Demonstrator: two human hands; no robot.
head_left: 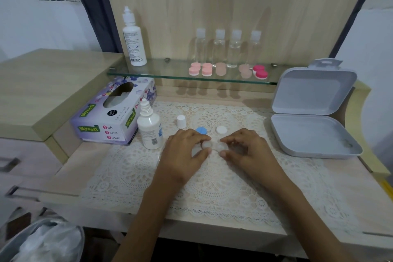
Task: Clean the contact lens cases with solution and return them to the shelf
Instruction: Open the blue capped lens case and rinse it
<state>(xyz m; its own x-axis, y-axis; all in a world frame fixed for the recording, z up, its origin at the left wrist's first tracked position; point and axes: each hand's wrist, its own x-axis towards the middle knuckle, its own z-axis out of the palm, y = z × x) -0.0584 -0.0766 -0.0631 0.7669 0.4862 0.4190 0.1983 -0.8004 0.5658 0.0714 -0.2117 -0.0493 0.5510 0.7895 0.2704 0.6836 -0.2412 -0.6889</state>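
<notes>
A clear contact lens case (214, 146) lies on the lace mat (212, 187) between my hands. My left hand (184, 155) pinches its left well, and my right hand (244, 151) pinches its right well. Just behind lie a blue lid (201, 130) and a white lid (221, 129). An uncapped solution bottle (150, 127) stands left of my left hand, its small white cap (181, 121) beside it. On the glass shelf (170, 74) sit several pink, beige and magenta lens cases (227, 70).
A tall white bottle (134, 38) and several clear bottles (227, 47) stand on the shelf. A tissue box (114, 112) lies at the left, an open grey plastic box (312, 117) at the right. A bin with a plastic liner (42, 240) is at lower left.
</notes>
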